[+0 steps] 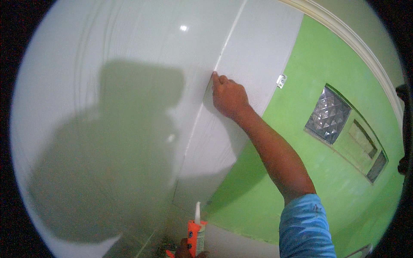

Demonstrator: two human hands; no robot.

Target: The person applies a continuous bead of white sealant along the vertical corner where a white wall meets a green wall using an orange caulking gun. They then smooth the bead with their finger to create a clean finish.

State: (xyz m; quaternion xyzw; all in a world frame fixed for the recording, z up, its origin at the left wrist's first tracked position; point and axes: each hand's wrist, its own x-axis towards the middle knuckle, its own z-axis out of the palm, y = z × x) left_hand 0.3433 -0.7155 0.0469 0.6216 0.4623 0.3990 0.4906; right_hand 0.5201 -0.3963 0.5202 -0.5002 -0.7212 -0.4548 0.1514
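Head view: the left hand (184, 249), partly hidden, is closed round a tube (196, 236), its markings too blurred to read, below the panel (258, 51). The right hand (231, 98) touches the panel's left edge, index extended, others curled; whether they hold anything, I cannot tell.

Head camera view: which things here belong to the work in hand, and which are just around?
Belonging to the work:
right hand, fingertip at the white seam
left hand, holding the orange nozzled tube

Seemingly just around:
metal bracket
patterned glass pane
green wall
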